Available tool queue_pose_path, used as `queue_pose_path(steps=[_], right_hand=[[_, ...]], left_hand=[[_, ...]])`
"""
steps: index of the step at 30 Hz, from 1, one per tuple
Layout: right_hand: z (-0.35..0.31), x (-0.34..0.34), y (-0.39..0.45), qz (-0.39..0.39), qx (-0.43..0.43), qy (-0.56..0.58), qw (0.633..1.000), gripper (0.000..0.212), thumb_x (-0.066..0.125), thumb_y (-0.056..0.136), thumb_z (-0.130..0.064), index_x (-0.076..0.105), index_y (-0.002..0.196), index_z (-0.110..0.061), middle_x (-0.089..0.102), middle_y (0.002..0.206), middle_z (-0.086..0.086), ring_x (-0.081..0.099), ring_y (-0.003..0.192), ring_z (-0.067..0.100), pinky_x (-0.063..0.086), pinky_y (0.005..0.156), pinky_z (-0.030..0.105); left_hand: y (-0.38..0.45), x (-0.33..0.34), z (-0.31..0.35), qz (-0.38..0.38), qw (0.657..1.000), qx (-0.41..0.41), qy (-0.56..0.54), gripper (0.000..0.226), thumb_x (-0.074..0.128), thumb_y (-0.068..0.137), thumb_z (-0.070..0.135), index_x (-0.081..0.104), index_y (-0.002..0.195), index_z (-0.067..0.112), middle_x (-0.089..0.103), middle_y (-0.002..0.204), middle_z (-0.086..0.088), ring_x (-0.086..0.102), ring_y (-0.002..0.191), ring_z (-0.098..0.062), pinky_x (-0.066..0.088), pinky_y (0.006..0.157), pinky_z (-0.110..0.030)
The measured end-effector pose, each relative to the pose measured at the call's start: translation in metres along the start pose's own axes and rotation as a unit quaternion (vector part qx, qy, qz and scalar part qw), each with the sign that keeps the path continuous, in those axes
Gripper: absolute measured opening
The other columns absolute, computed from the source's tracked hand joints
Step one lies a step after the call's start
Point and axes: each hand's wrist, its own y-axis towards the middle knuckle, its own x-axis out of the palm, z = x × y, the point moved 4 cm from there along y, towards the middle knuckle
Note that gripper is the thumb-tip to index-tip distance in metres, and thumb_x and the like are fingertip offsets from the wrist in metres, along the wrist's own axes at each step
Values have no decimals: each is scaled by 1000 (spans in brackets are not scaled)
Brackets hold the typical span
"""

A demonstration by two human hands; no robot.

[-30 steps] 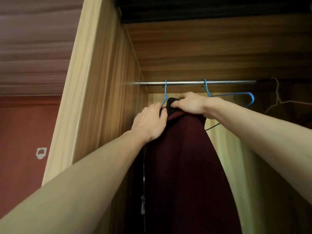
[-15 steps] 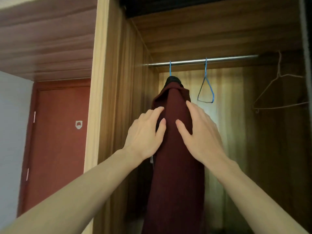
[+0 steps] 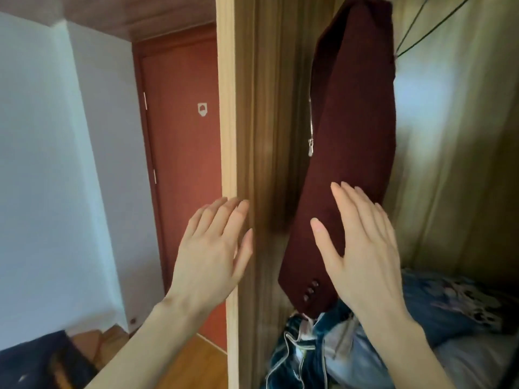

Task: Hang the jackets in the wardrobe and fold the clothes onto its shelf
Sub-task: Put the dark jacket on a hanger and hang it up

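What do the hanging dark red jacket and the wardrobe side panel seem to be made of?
Dark red jacket: probably a thick matte woven cloth, wool-like; its surface shows no shine, with a metal zipper. Wardrobe side panel: wood or wood-look laminate, with pale straight grain and a smooth finish.

wardrobe shelf point(image 3: 477, 357), denim clothes point(image 3: 323, 357) heaped on it

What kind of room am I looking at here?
Probably a bedroom or hallway at home: an open wooden wardrobe with a maroon jacket hanging inside, loose clothes piled below, and a red door beside it.
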Motion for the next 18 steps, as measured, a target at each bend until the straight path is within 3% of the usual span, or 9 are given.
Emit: queue_pose_path(steps=[8, 18], right_hand=[[-109, 61, -54, -72, -58, 91, 992, 63, 51, 104, -50, 43, 157, -16, 45, 161, 2, 33, 154, 18, 23, 128, 46], [-268, 158, -98, -122, -116, 190, 967, 58, 49, 106, -49, 50, 152, -15, 51, 157, 3, 40, 150, 19, 28, 126, 47]], left_hand=[[-120, -48, -90, -52, 989, -140, 15, 46, 41, 108, 38, 54, 147, 16, 59, 148, -5, 51, 141, -28, 44, 116, -52], [-239, -124, -225, -69, 956, -277, 69, 47, 42, 108, 40, 56, 146, 17, 59, 148, 0, 46, 144, -22, 40, 118, -48]])
